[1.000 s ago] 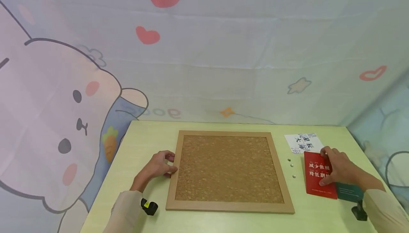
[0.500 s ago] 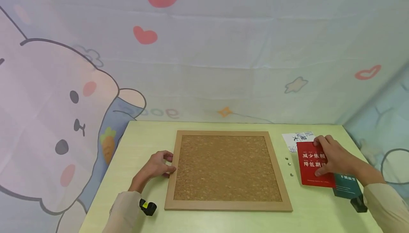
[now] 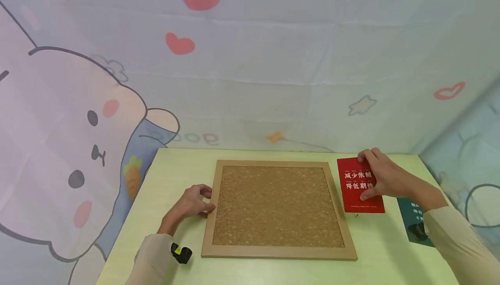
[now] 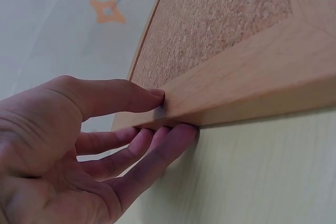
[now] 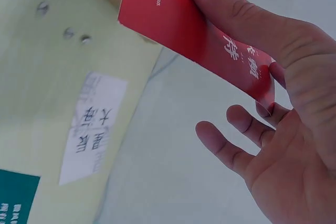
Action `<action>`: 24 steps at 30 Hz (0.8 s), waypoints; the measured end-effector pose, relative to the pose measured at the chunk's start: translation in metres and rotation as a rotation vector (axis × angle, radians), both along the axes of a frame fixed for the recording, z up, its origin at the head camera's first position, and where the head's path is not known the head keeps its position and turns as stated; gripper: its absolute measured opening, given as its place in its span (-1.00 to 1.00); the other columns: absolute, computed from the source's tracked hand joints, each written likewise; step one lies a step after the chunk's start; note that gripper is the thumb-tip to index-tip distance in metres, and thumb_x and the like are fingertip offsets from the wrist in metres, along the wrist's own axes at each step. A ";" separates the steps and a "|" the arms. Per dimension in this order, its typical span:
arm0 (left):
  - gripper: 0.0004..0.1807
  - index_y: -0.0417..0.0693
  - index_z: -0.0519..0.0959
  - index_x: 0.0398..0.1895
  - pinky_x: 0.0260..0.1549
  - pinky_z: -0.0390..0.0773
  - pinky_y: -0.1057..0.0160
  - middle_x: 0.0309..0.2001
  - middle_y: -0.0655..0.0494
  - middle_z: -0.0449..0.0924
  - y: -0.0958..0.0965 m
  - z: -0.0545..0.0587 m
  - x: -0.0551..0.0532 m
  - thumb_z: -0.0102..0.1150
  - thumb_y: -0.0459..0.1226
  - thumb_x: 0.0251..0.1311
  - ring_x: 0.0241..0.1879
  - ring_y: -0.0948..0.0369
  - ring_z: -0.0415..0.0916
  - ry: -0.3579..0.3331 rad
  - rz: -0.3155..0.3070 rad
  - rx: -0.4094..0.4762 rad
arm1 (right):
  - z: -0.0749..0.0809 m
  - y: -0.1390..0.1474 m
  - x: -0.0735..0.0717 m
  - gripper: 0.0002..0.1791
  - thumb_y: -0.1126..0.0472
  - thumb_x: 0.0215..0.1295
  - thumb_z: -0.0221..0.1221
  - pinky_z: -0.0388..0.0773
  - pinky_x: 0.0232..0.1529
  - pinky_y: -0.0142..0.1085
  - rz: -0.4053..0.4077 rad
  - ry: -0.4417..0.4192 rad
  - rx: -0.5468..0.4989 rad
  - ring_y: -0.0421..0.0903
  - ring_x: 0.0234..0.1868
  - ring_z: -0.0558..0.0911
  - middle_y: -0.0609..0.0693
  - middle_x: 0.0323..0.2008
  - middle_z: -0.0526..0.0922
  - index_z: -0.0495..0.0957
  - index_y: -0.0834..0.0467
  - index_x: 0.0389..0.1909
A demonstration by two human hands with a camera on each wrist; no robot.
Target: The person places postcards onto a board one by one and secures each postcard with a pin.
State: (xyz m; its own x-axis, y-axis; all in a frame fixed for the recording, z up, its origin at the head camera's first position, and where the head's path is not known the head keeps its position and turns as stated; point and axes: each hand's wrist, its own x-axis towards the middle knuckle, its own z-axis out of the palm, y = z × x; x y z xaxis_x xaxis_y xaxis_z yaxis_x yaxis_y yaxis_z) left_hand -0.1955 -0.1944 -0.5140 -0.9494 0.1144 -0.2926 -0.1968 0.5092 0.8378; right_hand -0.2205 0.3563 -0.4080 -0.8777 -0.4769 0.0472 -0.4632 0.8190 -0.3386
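A wood-framed cork board (image 3: pixel 279 207) lies on the table. My left hand (image 3: pixel 195 201) grips its left edge; in the left wrist view, the thumb rests on the frame (image 4: pixel 247 85) and the other fingers touch its side and underside. My right hand (image 3: pixel 384 176) holds a red card (image 3: pixel 353 196) with white characters, raised above the table beside the board's right edge. The right wrist view has the thumb on the card's face, with some fingers spread away from it. Three small metallic pins (image 5: pixel 69 33) lie on the table below.
A dark green card (image 3: pixel 410 213) lies at the right, partly covered by the right sleeve and wrist camera. A white card (image 5: pixel 89 129) with black characters lies near the far edge, hidden in the head view. A printed cloth (image 3: pixel 273 67) hangs behind the table (image 3: pixel 179 163).
My right hand has lifted the red card off the green one and carried it leftward and away from me, toward the board. The left hand stays on the frame.
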 end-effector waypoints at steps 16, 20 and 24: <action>-0.41 -0.42 0.46 0.19 -0.39 0.74 0.08 0.02 -0.22 0.52 -0.001 -0.001 -0.001 0.45 -0.55 0.07 -0.27 0.06 0.68 0.009 -0.005 0.006 | 0.017 -0.074 -0.025 0.03 0.01 -0.20 0.71 0.60 0.01 -0.03 0.089 -0.061 -0.119 0.02 0.07 0.41 0.08 0.03 0.39 0.25 0.20 0.19; -0.42 -0.42 0.47 0.20 -0.39 0.74 0.09 0.02 -0.22 0.52 0.000 -0.001 0.000 0.44 -0.56 0.08 -0.28 0.06 0.69 0.003 0.008 0.008 | 0.015 -0.097 -0.032 0.03 0.01 -0.20 0.71 0.58 0.05 -0.03 0.127 -0.081 -0.146 0.01 0.09 0.40 0.07 0.04 0.39 0.25 0.18 0.19; -0.40 -0.42 0.48 0.22 -0.39 0.74 0.11 0.03 -0.21 0.54 0.002 -0.001 -0.001 0.45 -0.55 0.08 -0.29 0.06 0.70 0.001 0.021 0.005 | 0.013 -0.119 -0.037 0.02 0.03 -0.19 0.71 0.57 0.09 -0.02 0.160 -0.099 -0.178 0.04 0.13 0.40 0.09 0.06 0.38 0.25 0.20 0.20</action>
State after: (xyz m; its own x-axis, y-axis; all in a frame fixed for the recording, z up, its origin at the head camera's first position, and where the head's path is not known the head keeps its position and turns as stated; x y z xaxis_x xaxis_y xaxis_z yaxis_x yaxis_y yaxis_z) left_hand -0.1961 -0.1922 -0.5149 -0.9518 0.0958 -0.2914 -0.2068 0.5009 0.8404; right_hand -0.2580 0.2376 -0.3947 -0.7966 -0.6015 0.0607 -0.5392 0.6615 -0.5212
